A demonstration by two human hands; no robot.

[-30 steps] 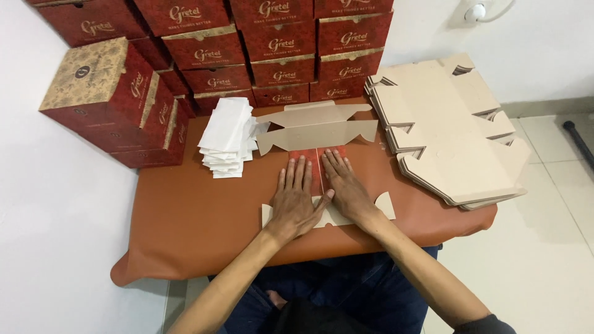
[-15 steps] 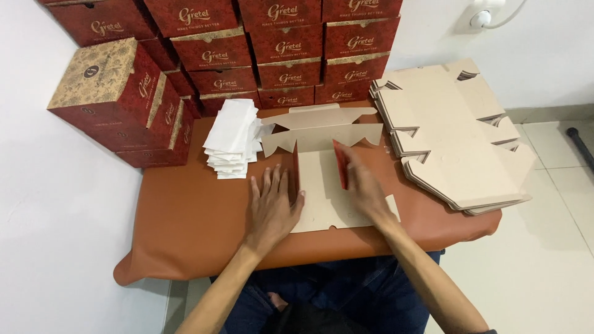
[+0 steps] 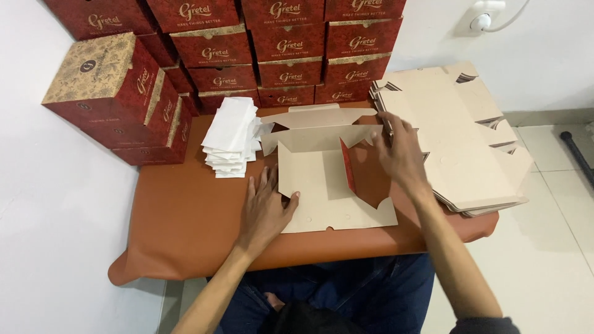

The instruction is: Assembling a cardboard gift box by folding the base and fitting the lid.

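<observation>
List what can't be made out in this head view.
- Right hand: fingertips blurred by motion, so its grip on the box flap is unclear.
- Flat stack: count unreadable, sheets too thin at the edges.
- Top row of red boxes: cut off by the upper edge.
- Table legs: hidden under the brown top.
- Left hand: palm down, what lies under it is hidden.

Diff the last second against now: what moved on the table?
Both hands pressed flat on the folded carton blank, then spread it open. Now the left hand pins its left edge, and the right hand has swung the red-faced flap right and up, toward the stack of flat blanks. The white paper stack and the red boxes stayed put.
</observation>
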